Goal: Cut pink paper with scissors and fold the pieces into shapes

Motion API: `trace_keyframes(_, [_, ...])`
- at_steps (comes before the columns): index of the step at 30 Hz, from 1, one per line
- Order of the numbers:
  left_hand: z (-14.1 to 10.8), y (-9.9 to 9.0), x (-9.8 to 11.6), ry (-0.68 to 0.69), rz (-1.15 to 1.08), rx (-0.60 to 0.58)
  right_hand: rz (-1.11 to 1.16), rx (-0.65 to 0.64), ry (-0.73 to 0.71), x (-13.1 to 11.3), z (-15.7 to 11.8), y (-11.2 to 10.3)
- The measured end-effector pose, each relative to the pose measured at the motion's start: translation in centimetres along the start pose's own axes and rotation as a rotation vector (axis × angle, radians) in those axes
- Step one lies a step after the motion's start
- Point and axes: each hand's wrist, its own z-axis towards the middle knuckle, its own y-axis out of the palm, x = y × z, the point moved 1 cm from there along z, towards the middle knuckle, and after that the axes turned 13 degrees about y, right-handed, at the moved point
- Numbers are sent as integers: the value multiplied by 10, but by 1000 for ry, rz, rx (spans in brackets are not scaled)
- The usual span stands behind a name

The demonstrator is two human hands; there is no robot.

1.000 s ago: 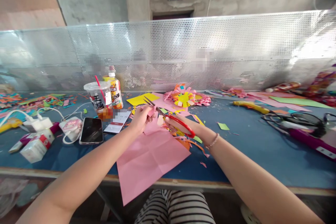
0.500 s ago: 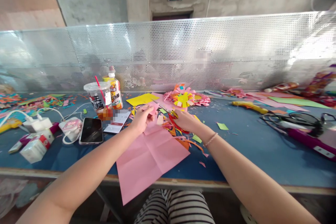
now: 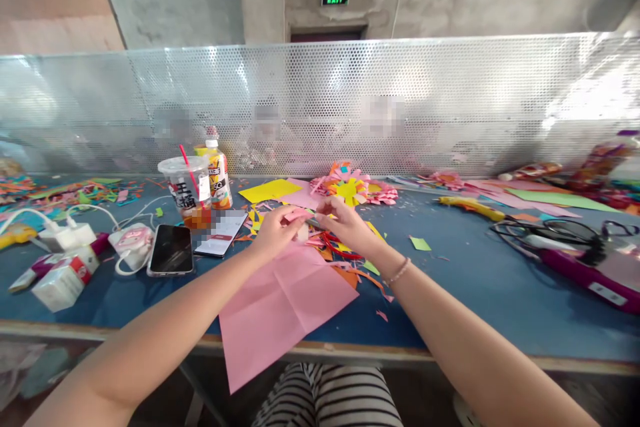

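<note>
My left hand is closed in a pinch on a small piece of pink paper, raised a little above the table. Just to its right, my right hand has its fingers curved and apart, the tips close to that paper; I cannot tell if they touch it. Scissors with red handles lie beneath my right hand, partly hidden. A large creased pink sheet spreads below my hands and hangs over the table's front edge. Behind them is a paper flower with a yellow centre.
Left stand a drink cup with a red straw, a juice bottle, a phone and chargers. Coloured scraps litter the table. Right lie a yellow-handled tool and a purple power strip. A perforated metal screen runs behind.
My right hand has let go of the scissors, which now lie on the table, and has moved left towards the paper in my left hand. The view has shifted slightly.
</note>
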Motion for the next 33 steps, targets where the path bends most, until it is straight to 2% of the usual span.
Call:
trace_keyframes(4, [-1,4,4,120,108,-70,107,50,-57,-10,-5,13])
trace_keyframes(7, [0,5,1,97,87,-66,104,70,-67,-8,-4,16])
trace_keyframes(10, [0,6,-3,-26,-75,-80,108,82,-72,-6,-2,12])
trace_keyframes(14, [0,6,-7,-288,-619,8,113,113,-111,-5,1,5])
trace_keyframes(16, [0,6,-7,-397,-759,61,131,104,-143,-4,1,3])
trace_keyframes(18, [0,6,-7,-427,-765,44,142,87,-157,-4,1,2])
trace_keyframes(22, [0,5,-8,-375,-706,-33,151,82,-150,-5,0,3])
trace_keyframes(28, [2,1,-13,-346,-622,90,231,126,-48,-5,-1,4])
trace_keyframes(33, [3,2,-12,-338,-679,110,217,33,-8,-4,-1,5])
